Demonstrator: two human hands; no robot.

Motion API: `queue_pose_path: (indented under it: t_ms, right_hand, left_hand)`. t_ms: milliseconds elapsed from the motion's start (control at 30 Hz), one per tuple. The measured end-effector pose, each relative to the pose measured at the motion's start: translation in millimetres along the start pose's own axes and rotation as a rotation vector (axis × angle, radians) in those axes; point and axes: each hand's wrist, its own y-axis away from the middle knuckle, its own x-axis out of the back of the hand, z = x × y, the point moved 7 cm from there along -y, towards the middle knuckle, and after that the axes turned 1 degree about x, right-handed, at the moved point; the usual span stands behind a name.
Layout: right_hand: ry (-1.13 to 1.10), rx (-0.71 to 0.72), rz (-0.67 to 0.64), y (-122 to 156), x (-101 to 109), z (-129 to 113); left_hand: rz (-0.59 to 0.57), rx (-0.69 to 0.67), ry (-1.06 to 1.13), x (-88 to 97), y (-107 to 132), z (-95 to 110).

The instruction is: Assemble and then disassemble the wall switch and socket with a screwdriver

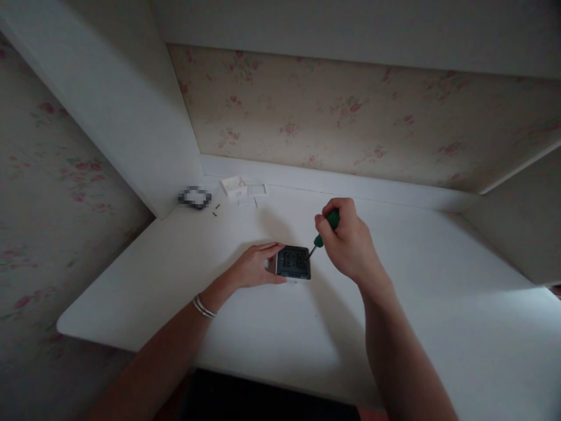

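On the white desk lies a small box-like unit with a dark, squarish face and white sides (293,262). My left hand (259,266) grips it from the left, thumb along the near edge and fingers along the far edge. In my right hand (348,240) is a screwdriver with a green handle (319,240), fingers wrapped round the grip. Its metal shaft slants down to the left, and the tip meets or nearly meets the right part of the dark face. Whether the tip sits in a screw is too small to tell.
Toward the back left are an open white plastic box (234,186), thin rectangular frames (256,189), two small dark screws or pins (214,214) and a pixelated dark-rimmed object (195,197). A white panel (127,105) and flowered wall (307,111) bound the desk (416,280).
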Motion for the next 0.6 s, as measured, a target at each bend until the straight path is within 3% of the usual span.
queue_pose_path:
  t_ms: [200,267,333,467,600]
  right_hand:
    - [-0.474,0.067,-0.219,1,-8,7]
    - [-0.538,0.075,-0.244,-1,-9,10]
    - [-0.417,0.029,-0.146,-4,-5,16]
    - [0.135,-0.089,0.188,-5,13,17]
    - [0.432,-0.151,0.294,1,22,5]
  left_hand:
    - [-0.019,0.021,0.040,0.4,0,0]
    - [-0.019,0.026,0.063,1.9,0,1]
    - [-0.030,0.044,0.083,2.7,0,3]
    - [-0.062,0.122,0.061,0.9,0,-1]
    - [-0.052,0.156,0.033,-0.9,0,-7]
